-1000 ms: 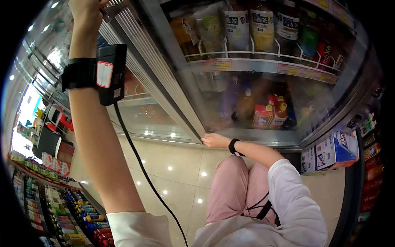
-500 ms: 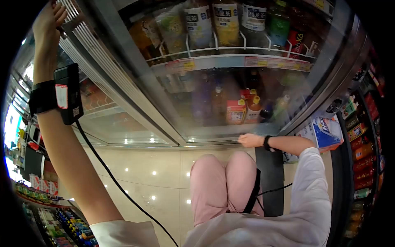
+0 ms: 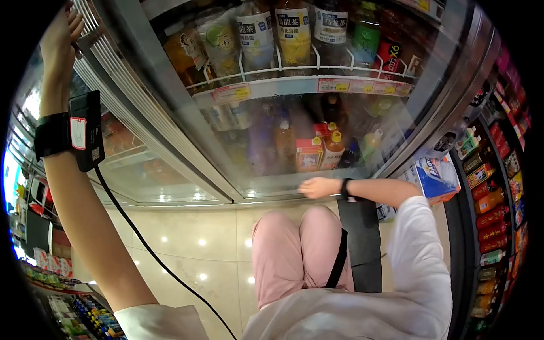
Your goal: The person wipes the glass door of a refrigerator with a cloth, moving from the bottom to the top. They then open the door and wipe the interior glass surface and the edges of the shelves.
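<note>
I face a drinks cooler with a glass door (image 3: 266,141). My left hand (image 3: 61,29) is raised at the top left, its fingers closed on the door's metal handle (image 3: 90,38). A black device (image 3: 85,130) is strapped to that wrist, and a cable hangs from it. My right hand (image 3: 318,187) rests low against the bottom edge of the glass, fingers stretched out and holding nothing. Behind the glass, tea bottles (image 3: 294,34) stand on a wire-fronted shelf and orange cartons (image 3: 309,154) sit below.
A blue-and-white box (image 3: 439,177) lies on the floor by the cooler's right side. Shelves of bottles run along the right (image 3: 498,181) and the lower left (image 3: 85,320). A black strap and bag (image 3: 362,238) hang by my pink trousers over a glossy tiled floor (image 3: 192,238).
The view has swung so the cooler sits further left and lower. My left hand stays on the handle. My right hand has shifted right along the door's bottom edge.
</note>
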`<state>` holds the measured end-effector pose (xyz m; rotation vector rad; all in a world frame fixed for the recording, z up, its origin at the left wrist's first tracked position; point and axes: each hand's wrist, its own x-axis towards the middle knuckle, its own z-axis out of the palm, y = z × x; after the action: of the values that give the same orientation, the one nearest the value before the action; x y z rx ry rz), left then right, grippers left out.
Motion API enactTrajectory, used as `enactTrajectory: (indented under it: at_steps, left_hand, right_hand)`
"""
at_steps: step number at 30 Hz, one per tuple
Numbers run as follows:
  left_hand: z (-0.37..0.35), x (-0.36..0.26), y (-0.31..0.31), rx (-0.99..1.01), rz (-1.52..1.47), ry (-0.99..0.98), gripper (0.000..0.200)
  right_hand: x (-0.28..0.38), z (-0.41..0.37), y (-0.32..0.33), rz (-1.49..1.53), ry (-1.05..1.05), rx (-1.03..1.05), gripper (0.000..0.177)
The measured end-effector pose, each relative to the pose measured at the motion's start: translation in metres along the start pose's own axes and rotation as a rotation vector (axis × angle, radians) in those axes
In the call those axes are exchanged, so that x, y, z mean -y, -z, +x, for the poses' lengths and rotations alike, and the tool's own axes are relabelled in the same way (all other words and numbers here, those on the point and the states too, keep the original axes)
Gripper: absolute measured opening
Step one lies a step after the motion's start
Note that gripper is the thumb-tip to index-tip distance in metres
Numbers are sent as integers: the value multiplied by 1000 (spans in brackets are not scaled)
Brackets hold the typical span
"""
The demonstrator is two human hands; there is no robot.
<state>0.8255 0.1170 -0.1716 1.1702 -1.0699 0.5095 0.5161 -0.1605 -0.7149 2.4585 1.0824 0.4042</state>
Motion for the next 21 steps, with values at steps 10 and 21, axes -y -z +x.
enactTrajectory:
  at_steps: [10,21]
  left_hand:
    - [-31,-35,-37,-104,-135,115,21]
    - [-45,-39,-52,-315,57,38,25]
  right_hand:
    - [-26,185,14,-364,-163,-156,11]
    - [41,-123,18,-47,-150,333,17]
